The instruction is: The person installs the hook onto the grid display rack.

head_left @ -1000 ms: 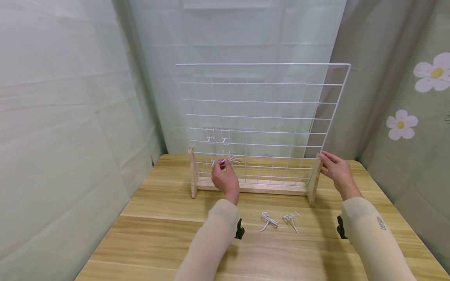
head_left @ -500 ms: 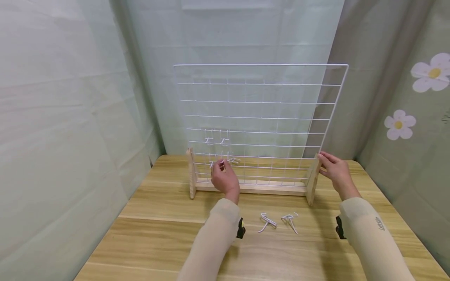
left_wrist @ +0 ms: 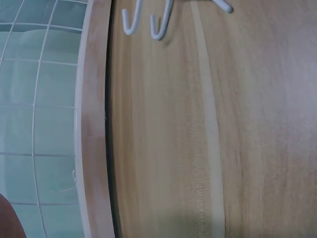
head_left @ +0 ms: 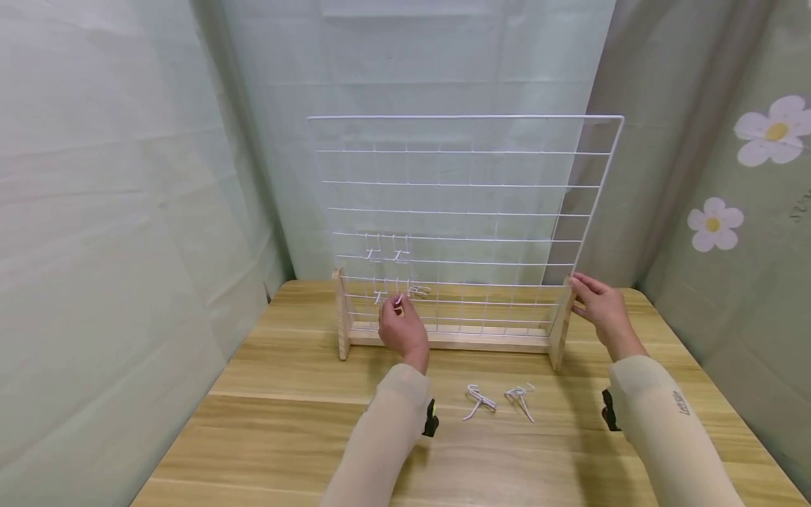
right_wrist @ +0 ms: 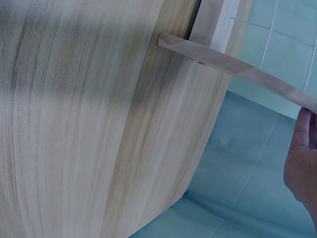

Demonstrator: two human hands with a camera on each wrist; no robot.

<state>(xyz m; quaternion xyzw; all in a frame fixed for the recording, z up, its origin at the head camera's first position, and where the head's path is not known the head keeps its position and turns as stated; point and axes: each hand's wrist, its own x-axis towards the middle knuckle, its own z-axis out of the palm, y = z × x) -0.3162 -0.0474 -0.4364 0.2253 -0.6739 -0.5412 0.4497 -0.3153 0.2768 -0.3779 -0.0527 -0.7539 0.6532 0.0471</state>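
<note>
Above the wooden table (head_left: pixel 285 436), the left hand (head_left: pixel 403 331) pinches a white hook (head_left: pixel 399 300) at the lower left of the wire grid (head_left: pixel 469 185), while well rightward the right hand (head_left: pixel 605 311) grips the right upright (head_left: pixel 559 331).

Grid (head_left: pixel 465 212): thin metal-looking wire, smooth white coating
Hooks (head_left: pixel 483 401): white-coated wire look, smooth, slight sheen
Stand (head_left: pixel 450 341): pale wood, matt, smooth
Desk (head_left: pixel 285 422): wood-grain top, smooth, soft sheen
Backdrop (head_left: pixel 405 63): cloth, matt, lightly creased
Sleeves (head_left: pixel 380 440): cloth, matt, smooth

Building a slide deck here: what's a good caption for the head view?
Left hand pinches a white hook at the wire grid; right hand holds the wooden stand.
</note>
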